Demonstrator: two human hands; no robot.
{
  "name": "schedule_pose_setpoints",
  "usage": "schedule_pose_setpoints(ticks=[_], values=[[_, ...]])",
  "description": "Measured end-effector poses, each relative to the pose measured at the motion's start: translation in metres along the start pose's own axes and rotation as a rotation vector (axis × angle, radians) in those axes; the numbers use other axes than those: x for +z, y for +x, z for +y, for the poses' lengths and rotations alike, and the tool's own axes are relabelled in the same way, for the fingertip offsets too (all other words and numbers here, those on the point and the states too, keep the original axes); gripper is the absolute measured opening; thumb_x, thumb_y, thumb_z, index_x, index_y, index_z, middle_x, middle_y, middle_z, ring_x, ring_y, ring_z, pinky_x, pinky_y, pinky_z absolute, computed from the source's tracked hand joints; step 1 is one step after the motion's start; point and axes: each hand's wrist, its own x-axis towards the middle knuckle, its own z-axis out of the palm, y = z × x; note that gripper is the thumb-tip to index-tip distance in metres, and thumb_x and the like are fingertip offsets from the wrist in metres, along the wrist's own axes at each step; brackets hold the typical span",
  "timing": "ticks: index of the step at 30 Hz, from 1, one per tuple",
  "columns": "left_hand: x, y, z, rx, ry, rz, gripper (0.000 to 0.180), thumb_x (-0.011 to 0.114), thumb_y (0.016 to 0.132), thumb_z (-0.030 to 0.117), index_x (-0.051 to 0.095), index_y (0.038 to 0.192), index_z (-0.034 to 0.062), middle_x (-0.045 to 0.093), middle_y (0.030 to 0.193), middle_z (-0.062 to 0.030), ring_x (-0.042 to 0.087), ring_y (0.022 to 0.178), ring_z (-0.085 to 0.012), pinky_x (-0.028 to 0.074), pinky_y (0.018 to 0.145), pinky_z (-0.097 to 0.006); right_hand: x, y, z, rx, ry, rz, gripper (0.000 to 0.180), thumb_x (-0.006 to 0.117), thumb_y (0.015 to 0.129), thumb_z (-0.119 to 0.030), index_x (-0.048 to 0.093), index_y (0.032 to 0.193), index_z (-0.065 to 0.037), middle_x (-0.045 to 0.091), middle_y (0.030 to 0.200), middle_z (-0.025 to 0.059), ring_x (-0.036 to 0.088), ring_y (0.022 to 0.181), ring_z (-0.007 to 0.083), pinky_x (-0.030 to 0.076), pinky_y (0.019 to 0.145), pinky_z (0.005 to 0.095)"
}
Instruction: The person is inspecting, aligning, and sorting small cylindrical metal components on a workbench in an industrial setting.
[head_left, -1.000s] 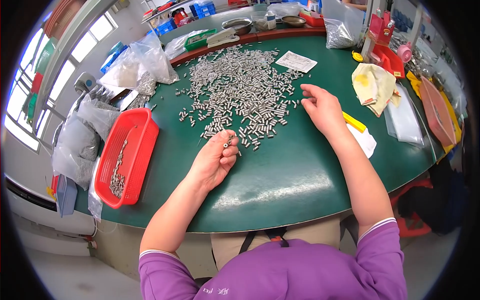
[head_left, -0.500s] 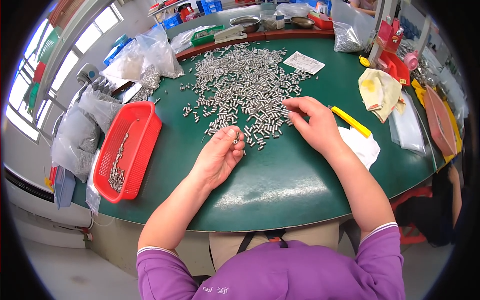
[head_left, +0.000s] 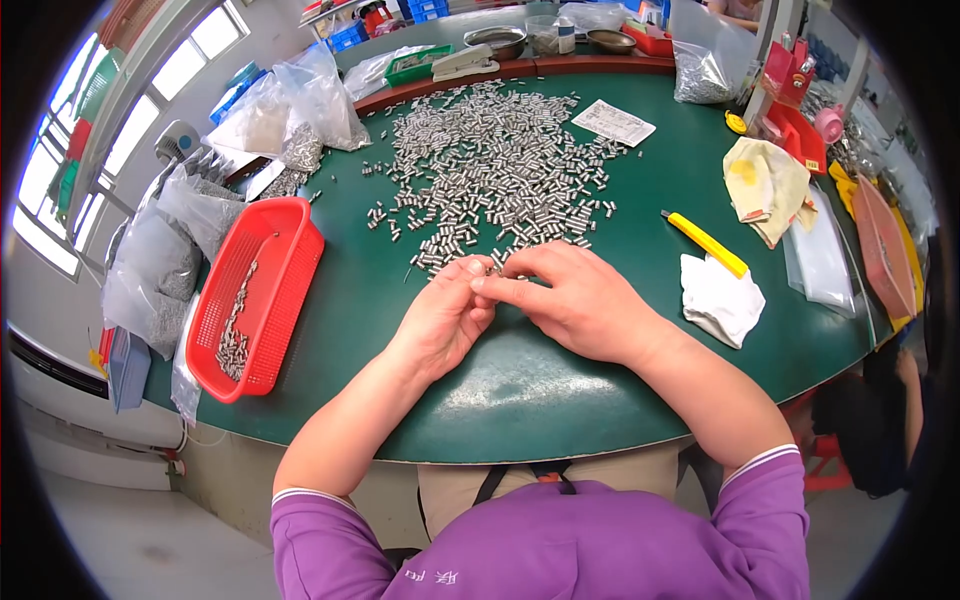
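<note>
Near the middle of the frame, two bare hands meet over a green round table (head_left: 560, 390). The left hand (head_left: 440, 315) and the right hand (head_left: 565, 300) touch at their fingertips, which pinch together around a small silver metal pin (head_left: 492, 269). Both hands are closed on it, and the pin is mostly hidden, so which way its long axis points cannot be told.

Just above the hands, toward the top centre, a wide heap of loose metal pins (head_left: 495, 180) is spread on the table, each short cylinder lying flat and pointing in its own direction.

At the left, a red plastic basket (head_left: 275, 240) rests on the table edge with a few pins inside. Beyond it, at upper left, lie clear plastic bags (head_left: 290, 105) of parts.

To the right of the hands lie a yellow utility knife (head_left: 705, 243), slanting down to the right, and a white cloth (head_left: 722, 298) just below it.
</note>
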Motion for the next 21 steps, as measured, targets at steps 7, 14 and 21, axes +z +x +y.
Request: schedule_pose_setpoints(ticks=[7,14,21], values=[[-0.0020,-0.0006,0.0012,0.003,-0.015,-0.049,0.015,0.051,0.101,0.018,0.054,0.106,0.0046,0.052,0.085,0.0004,0.045,0.066,-0.0043,0.040,0.053,-0.015,-0.0028,-0.0022,0.0064,-0.017,-0.005,0.034,0.048,0.065,0.077,-0.003,0.061,0.122,-0.018,0.061,0.103,0.0059,0.060,0.094,0.0255,0.050,0.080,0.0375],[-0.0014,-0.0013,0.0024,-0.002,-0.047,-0.145,0.017,0.053,0.101,0.021,0.053,0.107,0.0050,0.053,0.091,-0.0018,0.043,0.067,-0.0053,0.037,0.055,-0.016,-0.0072,-0.0018,0.0066,0.011,-0.011,0.103,0.050,0.067,0.075,-0.001,0.063,0.122,-0.016,0.061,0.102,0.0053,0.060,0.092,0.0252,0.050,0.079,0.0369],[-0.0050,-0.0013,0.0025,-0.022,-0.036,-0.153,0.019,0.053,0.101,0.023,0.053,0.107,0.0053,0.053,0.091,-0.0018,0.043,0.068,-0.0052,0.038,0.055,-0.016,-0.0076,-0.0021,0.0058,-0.017,-0.063,0.061,0.051,0.067,0.074,-0.001,0.063,0.122,-0.017,0.061,0.102,0.0057,0.060,0.092,0.0256,0.050,0.079,0.0376]])
